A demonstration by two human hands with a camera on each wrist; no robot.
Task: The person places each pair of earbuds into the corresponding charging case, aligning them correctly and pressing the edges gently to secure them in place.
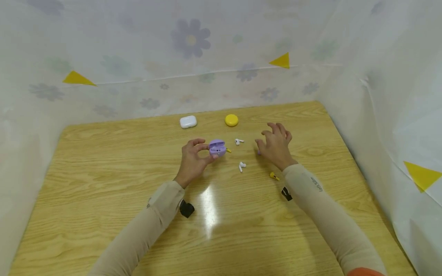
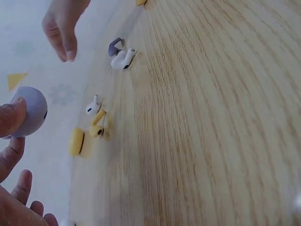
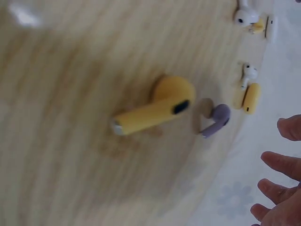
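Note:
My left hand (image 1: 193,163) pinches a purple earbud case (image 1: 217,149) by its side between thumb and fingers, the lid raised. In the left wrist view the case's smooth purple shell (image 2: 36,110) is held above the table. My right hand (image 1: 276,147) hovers with its fingers spread and nothing between them. Nearest to it lies a purple earbud (image 3: 220,117), mostly hidden by the fingers in the head view. A yellow earbud (image 1: 274,176) lies near the right wrist. Another yellow earbud (image 2: 97,126) is just beyond the purple case.
Two white earbuds, one farther back (image 1: 238,142) and one nearer (image 1: 242,166), lie between the hands. At the table's back stand a closed white case (image 1: 188,122) and a round yellow case (image 1: 231,120). Patterned sheeting (image 1: 207,92) encloses the back and sides of the wooden table (image 1: 103,172).

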